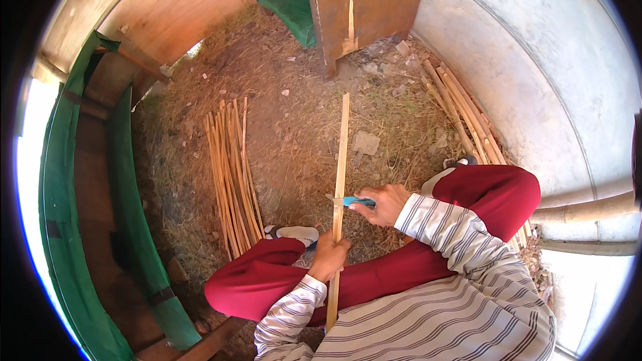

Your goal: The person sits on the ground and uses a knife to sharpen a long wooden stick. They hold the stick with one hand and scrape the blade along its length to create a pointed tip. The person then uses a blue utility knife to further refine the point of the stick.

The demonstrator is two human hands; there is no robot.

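A long pale strip of split bamboo or wood point(342, 150) runs from my lap out over the ground. My left hand point(328, 256) is wrapped round its lower part, close to my knee. Higher up, my right hand point(384, 204) grips a knife with a blue handle point(359, 201). The blade lies across the strip and touches it, pointing left. Part of the handle is hidden in my right fingers. The strip's near end passes in front of my striped shirt.
Several thin strips point(231, 174) lie bundled on the ground at left. More poles and strips point(468, 110) rest by the pale wall at right. A flat stone point(366, 142) lies ahead. A wooden panel point(371, 3) stands at the far side; green sheeting point(127, 207) lines the left.
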